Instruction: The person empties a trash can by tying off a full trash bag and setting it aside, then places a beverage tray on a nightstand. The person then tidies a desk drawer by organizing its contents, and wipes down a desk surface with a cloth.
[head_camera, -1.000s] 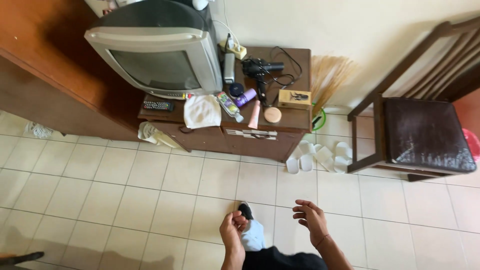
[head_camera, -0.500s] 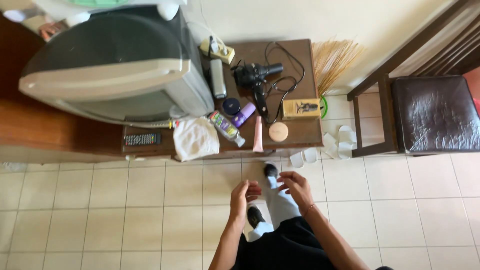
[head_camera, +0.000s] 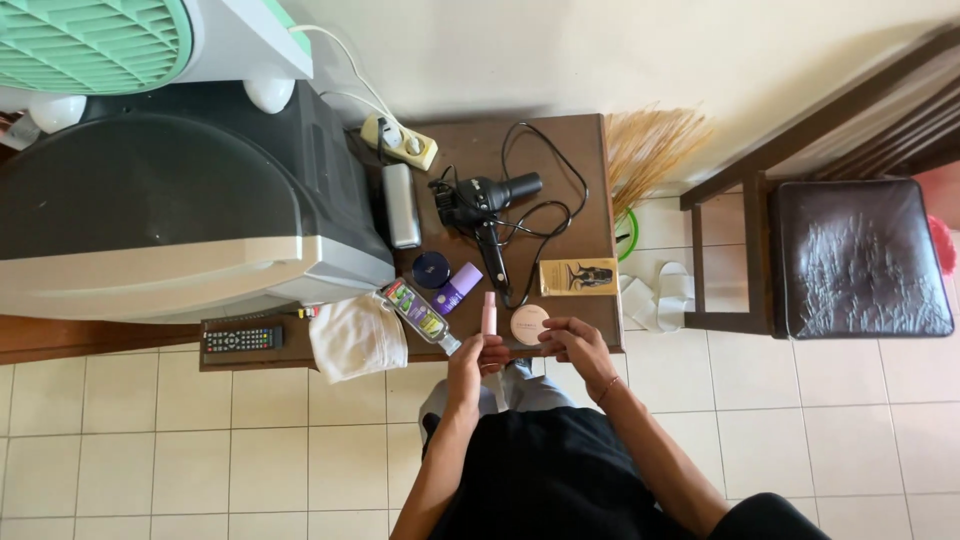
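My left hand (head_camera: 466, 363) is at the front edge of the brown wooden table (head_camera: 590, 160), its fingers pinched on the lower end of a slim pink tube (head_camera: 489, 310) that lies on the tabletop. My right hand (head_camera: 577, 346) is beside it, with curled fingertips touching the rim of a round beige compact (head_camera: 528, 322). Whether that hand grips the compact is hidden by the fingers. Both forearms reach forward from my dark clothing.
On the table lie a black hair dryer (head_camera: 482, 200) with its cord, a yellow box (head_camera: 578, 276), a purple bottle (head_camera: 458, 288), a dark jar (head_camera: 431, 268), a clear bottle (head_camera: 418, 312), a white cloth (head_camera: 356, 338) and a remote (head_camera: 242, 339). A television (head_camera: 180, 220) stands left, a chair (head_camera: 860, 255) right.
I have moved up to the table, so it now fills the view. Both hands went from above the tiled floor to the table's front edge, onto the pink tube and compact.
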